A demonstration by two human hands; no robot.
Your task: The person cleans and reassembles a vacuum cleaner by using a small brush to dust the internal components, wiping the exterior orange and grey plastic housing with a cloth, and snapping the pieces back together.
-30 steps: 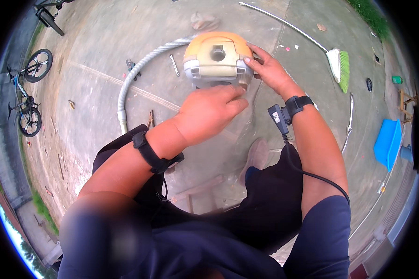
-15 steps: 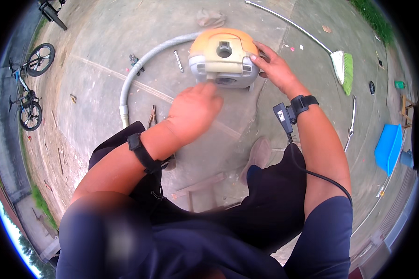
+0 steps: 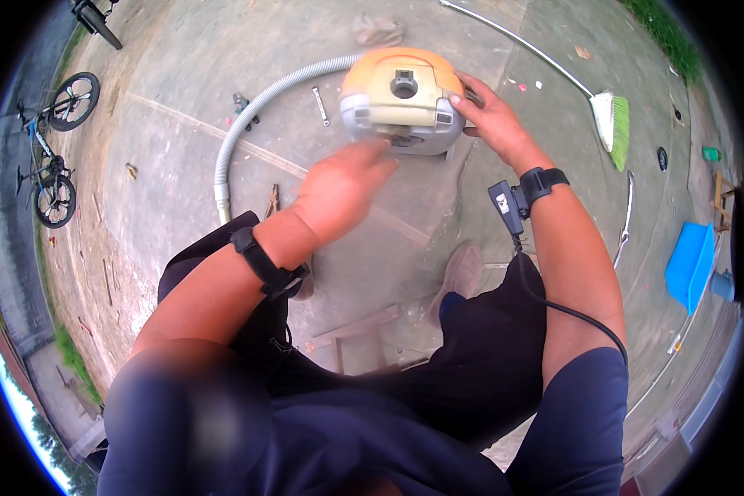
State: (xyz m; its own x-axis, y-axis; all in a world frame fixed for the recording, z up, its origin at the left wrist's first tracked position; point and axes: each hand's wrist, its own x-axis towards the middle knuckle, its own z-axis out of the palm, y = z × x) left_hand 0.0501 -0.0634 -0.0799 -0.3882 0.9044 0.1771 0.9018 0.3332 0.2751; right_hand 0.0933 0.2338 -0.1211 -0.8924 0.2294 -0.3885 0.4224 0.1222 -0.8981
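While the canister vacuum cleaner (image 3: 398, 103) stands on the concrete floor (image 3: 426, 194), the right hand (image 3: 498, 122) curls part-open around its side, gripping it, probably for steadiness; the left hand (image 3: 341, 183) blurs near its lower front, its openness and hold unclear.

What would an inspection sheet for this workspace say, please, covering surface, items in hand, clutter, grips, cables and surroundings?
Surface: concrete floor, marked by pale lines.
Items in hand: orange-and-white vacuum cleaner, upright; grey hose curving on its left.
Clutter: wrench, pliers and green-bristled broom on the floor.
Grips: left hand blurred near the vacuum's lower front, contact unclear; right hand spread on its right side.
Cables: black cable from the right wrist's device, crossing the forearm.
Surroundings: bicycle at far left; blue tub at far right.
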